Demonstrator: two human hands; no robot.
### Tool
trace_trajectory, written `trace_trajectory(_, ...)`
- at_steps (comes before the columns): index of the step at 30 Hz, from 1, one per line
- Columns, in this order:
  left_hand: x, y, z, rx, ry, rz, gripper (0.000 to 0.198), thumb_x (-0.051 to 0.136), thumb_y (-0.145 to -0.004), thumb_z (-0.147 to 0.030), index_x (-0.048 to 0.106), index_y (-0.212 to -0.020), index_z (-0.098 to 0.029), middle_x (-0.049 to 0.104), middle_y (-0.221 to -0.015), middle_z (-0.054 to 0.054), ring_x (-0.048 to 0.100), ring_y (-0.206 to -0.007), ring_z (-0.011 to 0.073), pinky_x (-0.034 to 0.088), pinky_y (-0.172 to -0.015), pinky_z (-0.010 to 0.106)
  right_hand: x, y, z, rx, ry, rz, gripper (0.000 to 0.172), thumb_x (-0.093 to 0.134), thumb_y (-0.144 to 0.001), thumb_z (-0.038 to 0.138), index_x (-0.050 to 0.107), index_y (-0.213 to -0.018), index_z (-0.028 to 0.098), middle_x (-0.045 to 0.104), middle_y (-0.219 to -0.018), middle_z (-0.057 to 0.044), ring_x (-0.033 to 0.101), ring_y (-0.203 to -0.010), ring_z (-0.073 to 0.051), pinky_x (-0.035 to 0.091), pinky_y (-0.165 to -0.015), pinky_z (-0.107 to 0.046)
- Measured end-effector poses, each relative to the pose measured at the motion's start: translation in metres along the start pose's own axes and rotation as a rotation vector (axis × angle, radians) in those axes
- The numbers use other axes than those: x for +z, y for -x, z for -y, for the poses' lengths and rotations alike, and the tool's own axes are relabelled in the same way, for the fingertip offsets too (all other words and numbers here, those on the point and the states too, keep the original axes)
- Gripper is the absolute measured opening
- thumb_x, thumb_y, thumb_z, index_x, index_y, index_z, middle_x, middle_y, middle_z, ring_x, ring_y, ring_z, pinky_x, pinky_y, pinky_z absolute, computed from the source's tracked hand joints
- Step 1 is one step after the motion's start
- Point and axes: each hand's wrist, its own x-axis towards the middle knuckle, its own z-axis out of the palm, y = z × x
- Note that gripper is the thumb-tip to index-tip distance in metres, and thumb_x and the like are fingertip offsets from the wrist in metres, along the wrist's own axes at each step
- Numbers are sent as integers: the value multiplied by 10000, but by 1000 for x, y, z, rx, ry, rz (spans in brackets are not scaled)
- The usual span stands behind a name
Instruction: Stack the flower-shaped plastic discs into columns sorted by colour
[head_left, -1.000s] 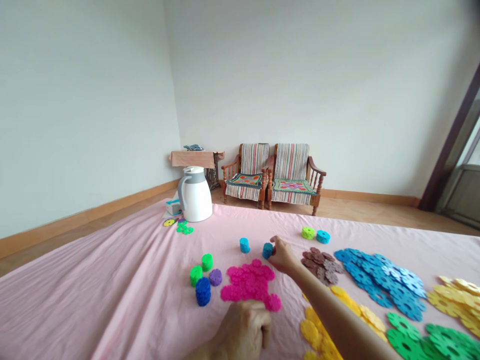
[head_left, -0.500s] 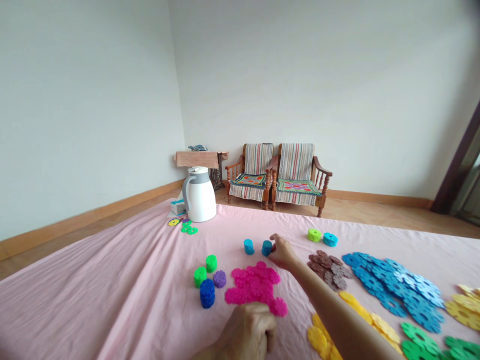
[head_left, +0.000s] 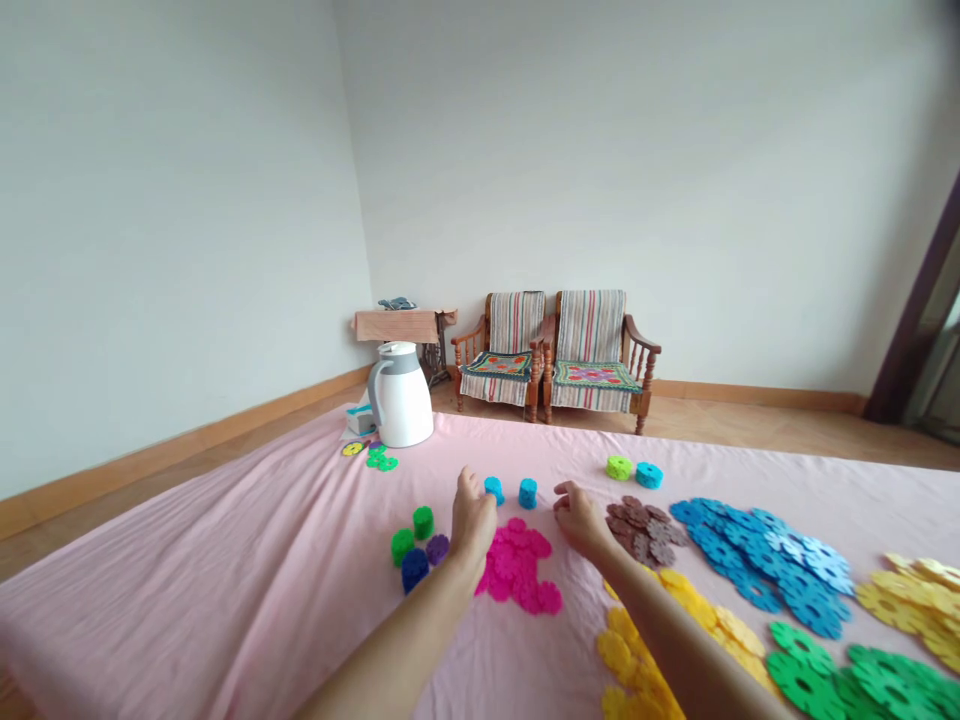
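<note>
Two small blue stacks of flower-shaped discs, a left one point(head_left: 493, 489) and a right one point(head_left: 528, 493), stand behind a flat pink pile point(head_left: 517, 568). My left hand point(head_left: 473, 512) is at the left stack, its fingers beside it; whether they touch it is unclear. To the right of the right stack, with a gap, is my right hand point(head_left: 581, 515), fingers apart and nothing in them. Left of my left forearm stand two green stacks point(head_left: 423, 522), a purple one point(head_left: 437, 547) and a dark blue one point(head_left: 414, 570), partly behind the arm.
A white jug point(head_left: 406, 402) stands at the back left beside loose discs. Lime point(head_left: 619, 467) and blue point(head_left: 649, 475) stacks are at the back right. Brown point(head_left: 645, 530), blue point(head_left: 772, 565), yellow point(head_left: 637, 665) and green point(head_left: 806, 675) piles spread over the right side.
My left hand has moved forward from the near edge of the pink pile to the left blue stack. My right hand has let go of the right blue stack and shifted right.
</note>
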Motion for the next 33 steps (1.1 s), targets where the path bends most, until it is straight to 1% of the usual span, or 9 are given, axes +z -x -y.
trace_trajectory(4, 5, -14, 8, -59, -114, -33, 648, 413, -743, 17, 257, -1366, -70, 409, -1394, 206, 365, -1313, 222, 314, -1063, 330, -3, 12, 9, -22, 3, -17, 502, 360, -708, -31, 501, -1156, 148, 706, -944, -63, 620, -889, -151, 395, -731, -220)
trace_trajectory(7, 6, -16, 15, -40, -185, -26, 624, 406, -785, 7, 236, -1379, -81, 430, -1384, 194, 391, -1298, 203, 311, -1062, 311, -2, 20, 16, -40, 22, -20, 536, 354, -727, -22, 453, -1223, 156, 700, -1030, -62, 584, -980, -173, 378, -779, -249)
trace_trajectory(10, 8, -14, 20, 4, -246, -19, 641, 412, -807, -1, 192, -1401, -100, 432, -1387, 183, 430, -1271, 183, 338, -1039, 276, 0, 24, 20, -33, 49, -25, 558, 362, -730, -6, 427, -1256, 167, 693, -1070, -64, 551, -1032, -202, 358, -788, -285)
trace_trajectory(15, 10, -10, 24, 68, -340, -11, 690, 442, -803, -11, 155, -1423, -106, 450, -1373, 182, 475, -1235, 199, 361, -1015, 272, 1, 27, 19, -40, 66, -24, 528, 344, -753, 11, 438, -1249, 168, 686, -1094, -68, 546, -1033, -200, 343, -789, -291)
trace_trajectory(21, 8, -10, 26, 90, -415, 24, 701, 443, -798, -1, 147, -1426, -95, 465, -1358, 191, 505, -1206, 199, 370, -1001, 273, 0, 32, 21, -67, 66, -35, 508, 323, -770, 26, 449, -1241, 168, 679, -1105, -71, 536, -1045, -197, 330, -821, -306)
trace_trajectory(26, 8, -12, 27, 106, -439, 51, 679, 431, -800, 9, 170, -1418, -93, 476, -1351, 186, 495, -1216, 184, 359, -1008, 264, 0, 34, 23, -75, 62, -40, 510, 324, -766, 28, 453, -1238, 169, 679, -1100, -63, 529, -1057, -203, 329, -831, -310)
trace_trajectory(30, 8, -13, 29, 121, -442, 60, 678, 435, -800, 5, 171, -1417, -90, 488, -1339, 188, 512, -1200, 188, 378, -986, 256, -1, 33, 22, -79, 58, -38, 512, 322, -762, 26, 458, -1234, 169, 679, -1099, -61, 528, -1058, -203, 331, -837, -305)
trace_trajectory(33, 8, -14, 30, 131, -440, 62, 679, 432, -797, 5, 173, -1416, -99, 535, -1294, 176, 534, -1175, 191, 397, -966, 257, -1, 33, 22, -78, 55, -38, 515, 324, -762, 26, 455, -1237, 175, 678, -1099, -61, 528, -1059, -199, 334, -836, -303)
